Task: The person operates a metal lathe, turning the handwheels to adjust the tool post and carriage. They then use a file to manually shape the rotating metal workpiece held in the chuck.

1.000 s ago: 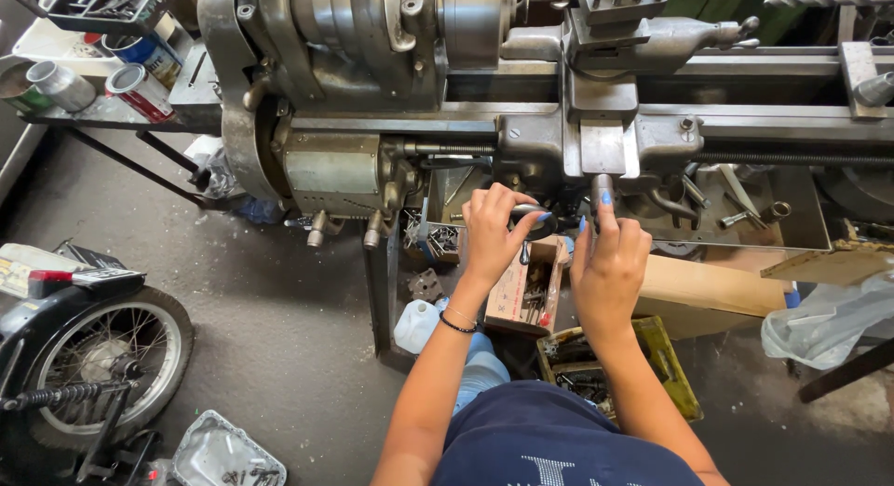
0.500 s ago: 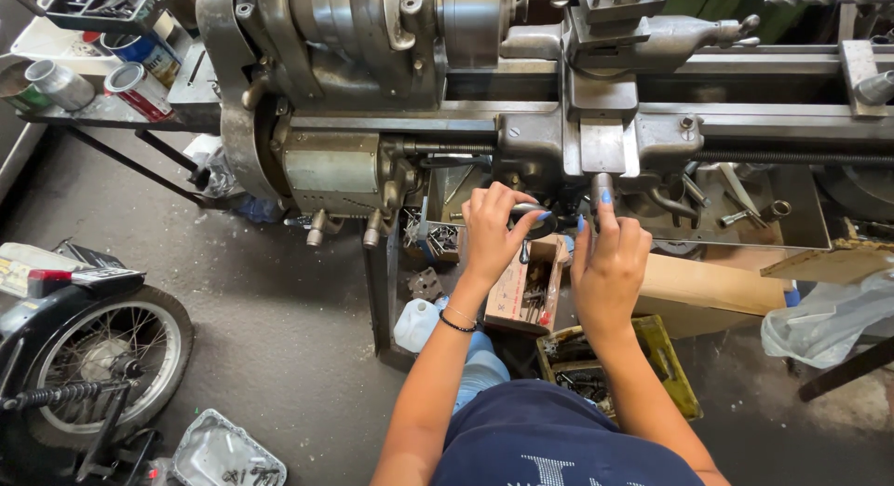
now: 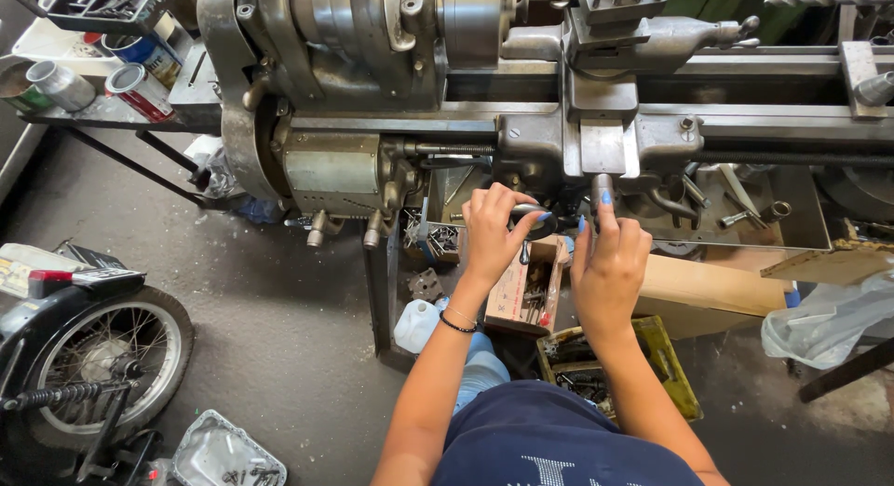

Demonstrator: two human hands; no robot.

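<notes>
Handwheel (image 3: 533,221) sits on the front of the grey lathe carriage (image 3: 596,137), low at mid-frame, with the left hand (image 3: 494,235) curled round its rim, fingers closed on it. Right hand (image 3: 610,263) just beside it, fingers wrapped upward around an upright grey lever handle (image 3: 601,190); how firmly it grips cannot be told from this angle. Below the 2 hands, on the floor, a cardboard box (image 3: 521,295) of small metal parts and a yellow-green crate (image 3: 666,365); motorcycle wheel (image 3: 98,356) far left.

Both arms stretched forward, left hand (image 3: 494,233) curled shut, right hand (image 3: 610,263) upright, fingers closed
</notes>
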